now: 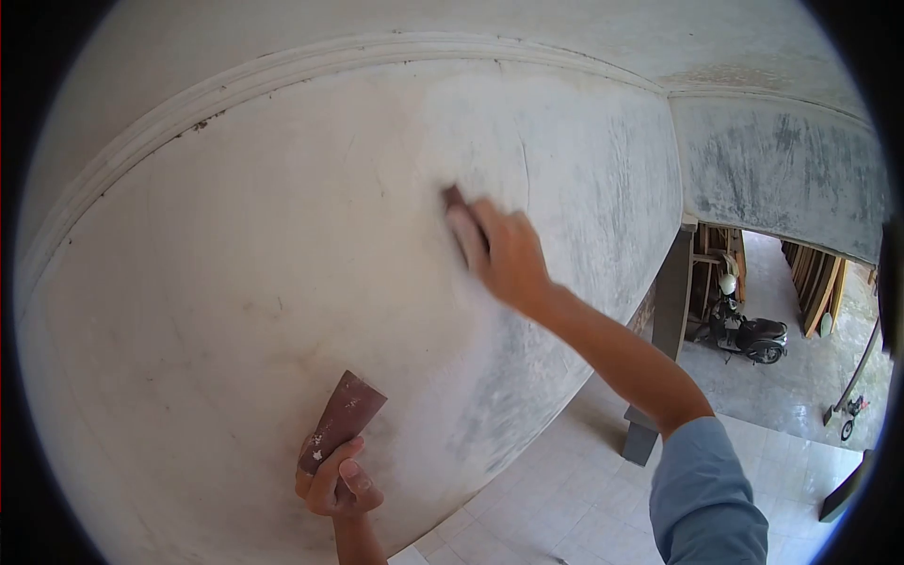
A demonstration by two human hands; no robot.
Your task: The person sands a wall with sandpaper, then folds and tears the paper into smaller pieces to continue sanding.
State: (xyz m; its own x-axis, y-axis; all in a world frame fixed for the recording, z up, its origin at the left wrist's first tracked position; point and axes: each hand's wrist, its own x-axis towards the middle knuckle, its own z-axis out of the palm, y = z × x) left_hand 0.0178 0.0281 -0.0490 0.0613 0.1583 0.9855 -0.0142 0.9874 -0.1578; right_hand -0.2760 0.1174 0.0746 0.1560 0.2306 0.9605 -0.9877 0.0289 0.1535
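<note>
Now: right hand (504, 252) flat, pressing small reddish-brown sanding pad (459, 209) against pale plastered wall (235, 264) | left hand (334, 482) lower on that wall, fingers closed round folded reddish-brown sandpaper sheet (344, 419).

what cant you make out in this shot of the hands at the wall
- Head view: the sanding pad under the right hand is mostly covered by the fingers and motion-blurred.
- Head view: the lower end of the folded sandpaper is hidden inside the left hand.
- Head view: the scooter past the pillar is too small for detail.
- Head view: the wall is cut off by the lens edge.
</note>
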